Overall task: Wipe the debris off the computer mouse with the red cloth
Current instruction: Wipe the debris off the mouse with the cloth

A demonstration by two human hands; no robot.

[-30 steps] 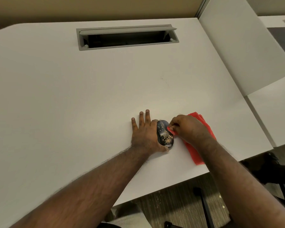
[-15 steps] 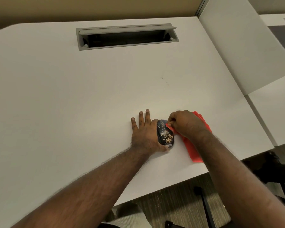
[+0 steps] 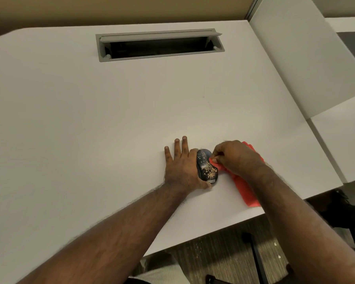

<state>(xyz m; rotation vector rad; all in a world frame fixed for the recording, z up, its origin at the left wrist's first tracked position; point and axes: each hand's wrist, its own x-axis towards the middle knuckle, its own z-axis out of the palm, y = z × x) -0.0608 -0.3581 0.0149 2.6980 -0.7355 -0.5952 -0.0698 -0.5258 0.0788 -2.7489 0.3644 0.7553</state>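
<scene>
A black computer mouse (image 3: 205, 166) lies on the white desk (image 3: 111, 130) near its front edge, speckled with tan crumbs on its rear half. My left hand (image 3: 181, 165) lies flat against the mouse's left side, fingers spread, thumb curled round its rear end. My right hand (image 3: 235, 157) pinches the red cloth (image 3: 245, 189) and holds a bunched corner against the mouse's right side. The remainder of the cloth trails over the desk under my right forearm toward the front edge.
A grey cable hatch (image 3: 160, 45) stands open at the back of the desk. A white divider panel (image 3: 299, 58) rises on the right, with another desk (image 3: 344, 144) beyond it. Below the front edge are carpet with scattered crumbs and dark chair parts (image 3: 348, 214).
My right hand has slid the bunched cloth left and forward along the mouse's right side, onto its upper part. My left hand and the mouse have stayed where they were.
</scene>
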